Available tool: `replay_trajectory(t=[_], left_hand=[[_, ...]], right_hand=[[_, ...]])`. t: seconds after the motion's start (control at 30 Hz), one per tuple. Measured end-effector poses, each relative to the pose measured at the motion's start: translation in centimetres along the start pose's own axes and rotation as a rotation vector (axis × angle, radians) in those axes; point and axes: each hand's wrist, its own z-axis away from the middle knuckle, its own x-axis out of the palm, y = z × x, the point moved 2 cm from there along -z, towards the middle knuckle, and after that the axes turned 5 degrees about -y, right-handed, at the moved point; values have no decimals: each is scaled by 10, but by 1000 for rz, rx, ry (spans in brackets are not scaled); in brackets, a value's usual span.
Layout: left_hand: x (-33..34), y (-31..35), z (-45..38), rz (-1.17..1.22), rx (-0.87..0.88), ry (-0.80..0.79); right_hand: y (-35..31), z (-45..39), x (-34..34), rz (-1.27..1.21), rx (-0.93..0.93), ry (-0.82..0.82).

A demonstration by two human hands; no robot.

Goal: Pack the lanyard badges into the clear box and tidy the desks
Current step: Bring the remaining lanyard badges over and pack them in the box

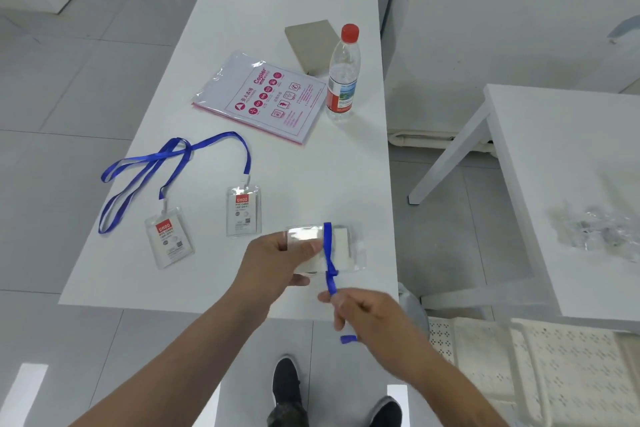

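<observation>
Badge holder [341, 246] we observed clamped between left hand [277, 262] thumb and fingers above the desk [277, 10]; right hand [372, 317] fingertips pinched its blue lanyard [329, 262] below.

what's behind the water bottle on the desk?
Behind the water bottle lies a flat grey-beige board; its near right corner is hidden by the bottle. The copier paper pack lies beside the bottle, apart from it.
</observation>
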Motion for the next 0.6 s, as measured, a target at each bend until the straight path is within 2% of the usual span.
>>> replay_trajectory(t=[0.1, 0.17, 0.27, 0.3, 0.37, 0.43, 0.5, 0.6], left_hand=[[-1, -8, -4, -331, 91, 6], [-2, -14, -2, -430, 90, -72], [1, -19, 7, -463, 35, -310], [4, -19, 12, -425, 8, -390], [6, -19, 19, -287, -40, -445], [6, -19, 21, -96, -74, -392], [6, -17, 17, 80, -105, -261], [3, -20, 7, 9, -66, -60]], right_hand=[[-3, 9, -4, 365, -63, 28], [-16, 8, -22, 444, -127, 100], [-26, -2, -57, 299, -153, 178], [-25, -6, -66, 209, -143, 192], [-21, -13, -73, 62, -110, 210], [-9, -15, -64, 18, -52, 204], [5, -8, -40, 78, 53, 152], [15, 4, 0, 319, 21, 77]])
